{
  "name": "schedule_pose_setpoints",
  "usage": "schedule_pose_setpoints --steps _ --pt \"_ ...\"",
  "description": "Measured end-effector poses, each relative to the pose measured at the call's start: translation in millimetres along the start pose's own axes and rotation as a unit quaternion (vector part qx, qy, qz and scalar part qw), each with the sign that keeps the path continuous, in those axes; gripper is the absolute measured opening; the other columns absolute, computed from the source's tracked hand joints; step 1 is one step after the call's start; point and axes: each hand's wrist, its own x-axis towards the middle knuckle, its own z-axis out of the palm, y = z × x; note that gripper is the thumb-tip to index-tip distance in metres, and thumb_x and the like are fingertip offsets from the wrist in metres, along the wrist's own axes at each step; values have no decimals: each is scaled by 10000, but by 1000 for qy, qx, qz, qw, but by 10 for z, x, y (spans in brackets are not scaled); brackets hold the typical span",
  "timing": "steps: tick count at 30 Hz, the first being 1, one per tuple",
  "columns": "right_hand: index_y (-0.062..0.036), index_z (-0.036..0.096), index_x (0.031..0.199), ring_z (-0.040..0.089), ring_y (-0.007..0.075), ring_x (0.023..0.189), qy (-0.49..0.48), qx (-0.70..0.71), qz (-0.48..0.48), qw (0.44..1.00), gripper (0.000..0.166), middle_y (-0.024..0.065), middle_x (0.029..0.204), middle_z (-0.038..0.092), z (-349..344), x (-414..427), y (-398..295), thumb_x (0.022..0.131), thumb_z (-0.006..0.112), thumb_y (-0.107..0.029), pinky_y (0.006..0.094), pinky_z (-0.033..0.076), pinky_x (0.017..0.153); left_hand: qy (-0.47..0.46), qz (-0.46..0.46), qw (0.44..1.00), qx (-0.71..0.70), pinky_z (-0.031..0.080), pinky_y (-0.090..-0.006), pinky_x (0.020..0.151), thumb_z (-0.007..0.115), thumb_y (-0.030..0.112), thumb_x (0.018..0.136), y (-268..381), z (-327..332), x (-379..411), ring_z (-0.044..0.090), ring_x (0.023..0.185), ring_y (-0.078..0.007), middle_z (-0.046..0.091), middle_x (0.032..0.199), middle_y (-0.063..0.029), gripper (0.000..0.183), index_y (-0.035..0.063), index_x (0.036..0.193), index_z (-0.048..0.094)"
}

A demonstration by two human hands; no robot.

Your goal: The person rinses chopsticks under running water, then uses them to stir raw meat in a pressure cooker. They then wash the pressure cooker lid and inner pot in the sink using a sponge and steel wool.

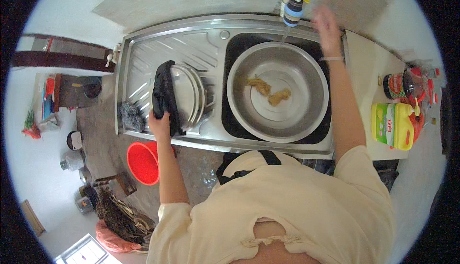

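My left hand [160, 125] grips the near end of a black plastic-looking item [164, 98], tilted on its edge above the ribbed steel drainboard [143, 62]. Right against that item are metal plates or lids [190, 95], partly hidden by it. My right hand [327, 30], blurred, is raised beside the tap [293, 12] with its blue-ringed filter head; it holds nothing that I can see. A thin stream of water falls from the tap into a large stainless-steel basin [237, 116] set in the sink. Two tan, crumpled pieces, perhaps scouring cloths [279, 97], lie on the basin's bottom.
A grey wire scourer [132, 116] sits at the drainboard's near left corner. Below the sink edge stands a red bucket [143, 163]. On the right-hand counter [363, 84] are a yellow pump jug [393, 125] and a dark, red-labelled jar [399, 85]. Firewood or dry brush [118, 210] lies lower left.
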Motion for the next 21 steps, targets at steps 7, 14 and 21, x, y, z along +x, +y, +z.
schedule_pose_setpoints --steps 7,14,21 --pt "-30 164 1305 226 342 1223 -361 -327 469 737 885 247 1306 224 282 -1769 1550 668 612 -450 370 249 988 -19 -36 996 -76 432 -231 531 613 34 658 290 -141 -589 522 590 -129 548 760 -78 419 -40 1038 451" --pt "-31 109 1316 176 366 1235 -301 -295 379 824 973 291 1322 105 1173 -1927 1383 639 593 -535 411 206 1000 11 15 995 -93 391 -272 802 593 -19 637 94 -282 -751 512 874 -173 525 958 -110 471 -77 1076 432" --pt "-248 204 1315 66 331 1267 -532 -332 199 753 641 57 1383 130 1469 -1731 733 773 474 -459 457 139 1012 28 60 998 19 415 -273 760 612 2 612 398 -440 -848 530 819 -170 552 919 -120 486 -76 1067 458"
